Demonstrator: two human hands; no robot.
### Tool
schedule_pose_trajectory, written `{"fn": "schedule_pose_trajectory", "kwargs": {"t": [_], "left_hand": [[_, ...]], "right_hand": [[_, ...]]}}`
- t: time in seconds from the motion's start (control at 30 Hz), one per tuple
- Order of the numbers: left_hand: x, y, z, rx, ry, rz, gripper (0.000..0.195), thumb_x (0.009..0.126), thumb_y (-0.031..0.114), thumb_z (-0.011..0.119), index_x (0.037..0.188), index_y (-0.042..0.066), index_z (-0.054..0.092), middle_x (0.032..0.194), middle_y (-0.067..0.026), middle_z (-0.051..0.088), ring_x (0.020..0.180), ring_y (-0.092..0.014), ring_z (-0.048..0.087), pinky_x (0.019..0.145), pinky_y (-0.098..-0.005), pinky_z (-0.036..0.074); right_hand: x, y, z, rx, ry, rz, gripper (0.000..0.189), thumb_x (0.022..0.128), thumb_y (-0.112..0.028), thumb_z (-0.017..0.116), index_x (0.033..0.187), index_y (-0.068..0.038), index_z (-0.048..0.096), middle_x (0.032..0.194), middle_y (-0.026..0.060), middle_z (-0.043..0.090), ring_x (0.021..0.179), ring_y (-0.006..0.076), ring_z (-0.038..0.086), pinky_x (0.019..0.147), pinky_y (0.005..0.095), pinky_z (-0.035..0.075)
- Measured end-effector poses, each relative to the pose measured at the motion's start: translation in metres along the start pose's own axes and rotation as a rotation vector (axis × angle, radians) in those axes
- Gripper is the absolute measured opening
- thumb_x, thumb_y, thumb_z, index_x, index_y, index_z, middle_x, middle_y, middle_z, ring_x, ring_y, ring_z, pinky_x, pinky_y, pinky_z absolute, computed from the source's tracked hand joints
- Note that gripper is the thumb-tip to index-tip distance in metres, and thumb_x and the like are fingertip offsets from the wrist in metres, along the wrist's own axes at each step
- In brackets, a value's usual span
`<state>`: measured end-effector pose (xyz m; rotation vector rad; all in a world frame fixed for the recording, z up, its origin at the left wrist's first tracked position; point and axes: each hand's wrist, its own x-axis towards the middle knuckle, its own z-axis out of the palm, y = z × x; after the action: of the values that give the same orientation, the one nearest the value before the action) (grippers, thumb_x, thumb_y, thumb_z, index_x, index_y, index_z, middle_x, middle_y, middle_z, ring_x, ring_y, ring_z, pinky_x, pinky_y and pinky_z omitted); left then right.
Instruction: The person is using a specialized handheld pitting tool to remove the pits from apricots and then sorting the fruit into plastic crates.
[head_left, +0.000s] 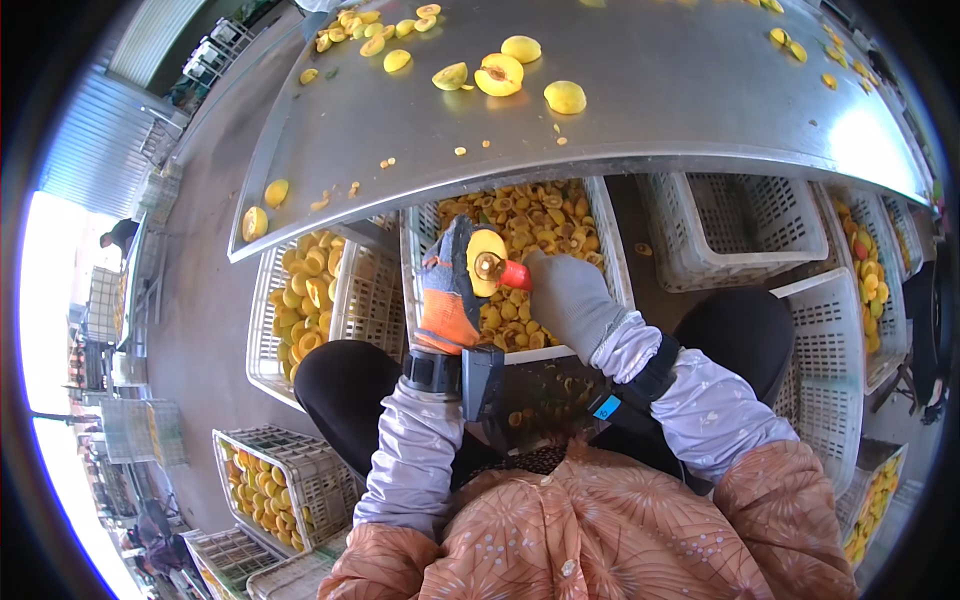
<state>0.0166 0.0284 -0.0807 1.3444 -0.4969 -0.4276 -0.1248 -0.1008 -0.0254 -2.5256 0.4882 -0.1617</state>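
My left hand (442, 300), in a grey and orange work glove, grips a halved yellow peach (486, 246) with its cut face turned right. A grey knit glove covers my right hand (564, 296), which is closed around a small tool with a red handle (516, 275). The tool's tip meets the pit area at the middle of the peach half; its working end is too small to make out. Both hands are above a white plastic crate (613, 259), between my knees, filled with cut peach pieces and pits (551, 217).
Ahead stands a steel table (675, 90) with a raised front lip, carrying peach halves (499, 75) and scraps. Left is a crate of peach halves (307, 285). Right are a white crate (757, 259) and another holding fruit (870, 285). A person (120, 236) is far left.
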Motion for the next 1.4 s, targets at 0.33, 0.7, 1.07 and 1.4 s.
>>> {"fn": "schedule_pose_trajectory", "kwargs": {"t": [0.33, 0.7, 1.07, 1.4], "left_hand": [[0.010, 0.018, -0.025, 0.356, -0.416, -0.218, 0.053, 0.087, 0.017, 0.063, 0.133, 0.004, 0.038, 0.108, -0.0105, 0.063, 0.096, -0.019, 0.063, 0.088, -0.0291, 0.053], [0.006, 0.019, -0.043, 1.105, -0.738, 0.380, 0.059, 0.094, 0.006, 0.042, 0.148, -0.001, 0.019, 0.138, -0.0184, 0.043, 0.111, -0.022, 0.057, 0.089, -0.0341, 0.048], [-0.025, 0.044, 0.026, -0.292, -0.024, -0.080, 0.055, 0.100, 0.044, 0.038, 0.130, -0.001, 0.048, 0.120, -0.0104, 0.059, 0.110, -0.022, 0.057, 0.095, -0.0352, 0.048], [-0.016, 0.082, 0.069, -0.525, 0.073, -0.387, 0.044, 0.096, 0.045, 0.043, 0.098, 0.004, 0.059, 0.090, -0.0171, 0.065, 0.078, -0.031, 0.065, 0.064, -0.0403, 0.056]], "right_hand": [[-0.003, 0.003, 0.017, -0.057, -0.085, -0.044, 0.014, 0.081, -0.013, 0.057, 0.090, -0.006, 0.064, 0.079, 0.0154, 0.068, 0.076, 0.0336, 0.067, 0.066, 0.0433, 0.053], [0.000, 0.010, 0.022, -0.152, -0.169, -0.124, 0.015, 0.084, -0.015, 0.055, 0.093, -0.006, 0.063, 0.081, 0.0145, 0.069, 0.077, 0.0331, 0.068, 0.067, 0.0429, 0.053], [-0.003, -0.009, 0.009, 0.486, -0.264, 0.221, 0.026, 0.085, -0.022, 0.057, 0.091, 0.001, 0.067, 0.083, 0.0263, 0.065, 0.087, 0.0424, 0.063, 0.075, 0.0450, 0.051], [-0.015, -0.028, -0.014, 0.733, -0.347, 0.255, 0.019, 0.079, -0.013, 0.063, 0.079, 0.006, 0.062, 0.063, 0.0124, 0.063, 0.058, 0.0180, 0.062, 0.054, 0.0322, 0.048]]}}
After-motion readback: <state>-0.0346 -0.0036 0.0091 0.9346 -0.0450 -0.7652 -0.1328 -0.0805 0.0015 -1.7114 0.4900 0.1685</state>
